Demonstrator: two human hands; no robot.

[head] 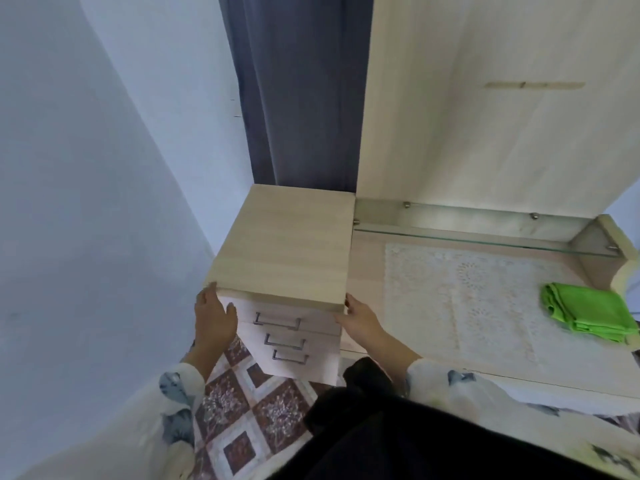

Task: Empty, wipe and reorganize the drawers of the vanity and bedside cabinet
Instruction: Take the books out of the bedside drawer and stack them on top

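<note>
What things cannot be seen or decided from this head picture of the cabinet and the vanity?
- Drawer contents: the three drawers of the bedside cabinet show fronts only, from above.
- Left hand and right hand: whether they press or only touch the cabinet's sides is unclear.
- Green cloth: folded, so damp or dry is unknown.
- Vanity front: hidden below its top and behind the right sleeve.

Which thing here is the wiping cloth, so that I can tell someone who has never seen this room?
Start at the drawer cabinet that both hands are gripping, then look to its right along the lower vanity top with the lace mat. At the far right end of that mat lies the cloth, folded flat. It is the only bright green thing among pale wood and white.
</note>
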